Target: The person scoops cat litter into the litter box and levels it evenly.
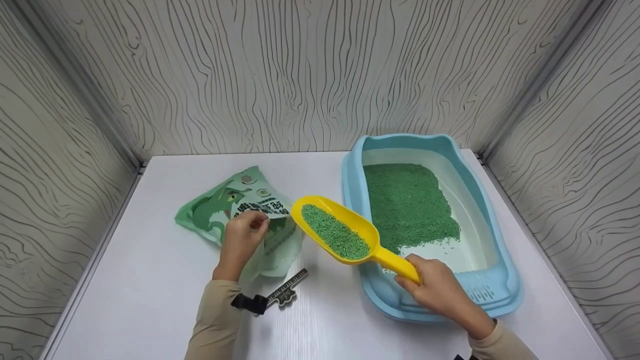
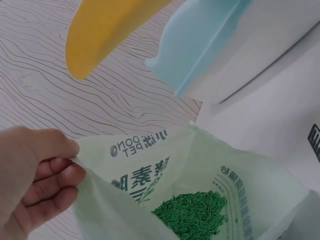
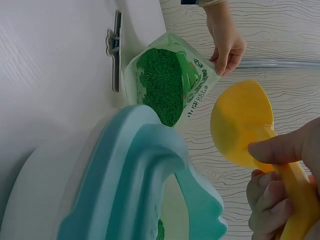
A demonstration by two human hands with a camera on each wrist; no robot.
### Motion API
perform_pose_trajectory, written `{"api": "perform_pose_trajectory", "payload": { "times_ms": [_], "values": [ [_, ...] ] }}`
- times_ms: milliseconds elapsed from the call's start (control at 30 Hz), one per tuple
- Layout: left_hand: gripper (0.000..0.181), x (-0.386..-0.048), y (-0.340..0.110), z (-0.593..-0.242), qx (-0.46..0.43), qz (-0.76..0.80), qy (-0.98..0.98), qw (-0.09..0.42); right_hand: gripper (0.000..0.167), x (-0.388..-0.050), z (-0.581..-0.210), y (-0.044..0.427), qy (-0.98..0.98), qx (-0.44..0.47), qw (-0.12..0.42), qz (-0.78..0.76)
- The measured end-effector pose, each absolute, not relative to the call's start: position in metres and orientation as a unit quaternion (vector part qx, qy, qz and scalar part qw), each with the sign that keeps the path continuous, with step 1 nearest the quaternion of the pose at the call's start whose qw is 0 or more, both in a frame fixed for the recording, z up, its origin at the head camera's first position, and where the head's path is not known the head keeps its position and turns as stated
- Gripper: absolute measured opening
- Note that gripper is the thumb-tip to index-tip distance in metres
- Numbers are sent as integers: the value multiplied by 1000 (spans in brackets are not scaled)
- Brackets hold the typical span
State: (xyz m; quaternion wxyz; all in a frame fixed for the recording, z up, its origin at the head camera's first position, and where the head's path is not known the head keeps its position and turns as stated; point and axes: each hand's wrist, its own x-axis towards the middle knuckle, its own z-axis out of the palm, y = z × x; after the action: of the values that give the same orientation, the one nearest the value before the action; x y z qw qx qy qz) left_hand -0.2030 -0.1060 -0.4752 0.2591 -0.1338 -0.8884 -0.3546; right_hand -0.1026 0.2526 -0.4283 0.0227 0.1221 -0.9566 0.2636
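My right hand (image 1: 437, 287) grips the handle of a yellow scoop (image 1: 367, 227), which carries a heap of green pellet litter (image 1: 335, 232). The scoop hangs above the table between the bag and the litter box, its tip close to the bag's mouth. With thumb and fingers, my left hand (image 1: 243, 239) pinches the top edge of a pale green litter bag (image 2: 120, 150), holding it open. Green pellets (image 2: 192, 215) lie inside the bag. On the right stands a light blue litter box (image 1: 352, 172) with a layer of green pellets (image 1: 410, 202) over part of its floor.
A dark bag clip (image 1: 287, 287) with a ruler-like bar lies on the white table (image 1: 135, 280) by my left wrist. Wood-patterned panels (image 1: 280, 75) enclose the table at the back and sides. The litter box's raised rim borders its pellets.
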Motion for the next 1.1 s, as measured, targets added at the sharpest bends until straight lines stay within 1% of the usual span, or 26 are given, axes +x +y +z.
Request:
{"api": "perform_pose_trajectory", "payload": {
  "times_ms": [233,533,800,1100],
  "values": [
    [4,-205,-107,-478,-146,-355,-882,272,17,-103,-421,268,-958,129,17,256],
    [5,-205,-107,-478,-148,-356,-880,277,17,-106,-410,288,-964,112,18,242],
    [4,-205,-105,-479,-152,-349,-883,276,15,-107,-400,309,-965,117,26,234],
    [3,-205,-108,-480,-155,-353,-881,272,14,-107,-388,336,-969,106,7,222]
  ]
}}
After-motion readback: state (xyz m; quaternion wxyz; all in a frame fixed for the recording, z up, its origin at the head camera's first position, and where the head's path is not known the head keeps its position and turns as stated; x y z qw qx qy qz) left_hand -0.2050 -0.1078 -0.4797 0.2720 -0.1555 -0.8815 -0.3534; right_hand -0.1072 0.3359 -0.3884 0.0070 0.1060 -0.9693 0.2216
